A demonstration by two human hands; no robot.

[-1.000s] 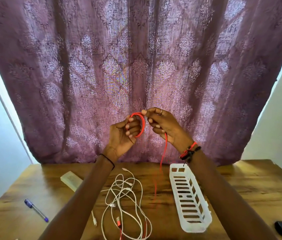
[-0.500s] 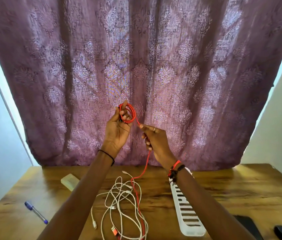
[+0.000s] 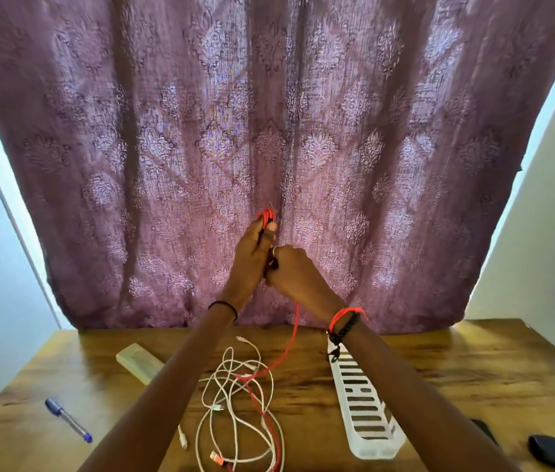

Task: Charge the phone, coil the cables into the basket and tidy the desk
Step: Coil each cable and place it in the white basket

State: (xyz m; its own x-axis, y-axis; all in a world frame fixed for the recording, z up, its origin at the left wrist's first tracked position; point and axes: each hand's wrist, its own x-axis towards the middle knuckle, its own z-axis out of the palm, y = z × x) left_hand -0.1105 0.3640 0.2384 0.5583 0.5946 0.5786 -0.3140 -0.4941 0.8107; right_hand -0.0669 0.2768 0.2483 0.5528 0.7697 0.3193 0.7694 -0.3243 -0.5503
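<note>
As left hand (image 3: 250, 257) pinches, red cable (image 3: 266, 215) loops above fingers (image 3: 255, 230)

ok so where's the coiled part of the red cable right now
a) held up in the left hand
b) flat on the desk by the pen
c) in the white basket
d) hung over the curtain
a: the red cable shows as loops poking out above the left hand, which grips it, raised in front of the curtain; only its tail hangs down to the desk.
</note>
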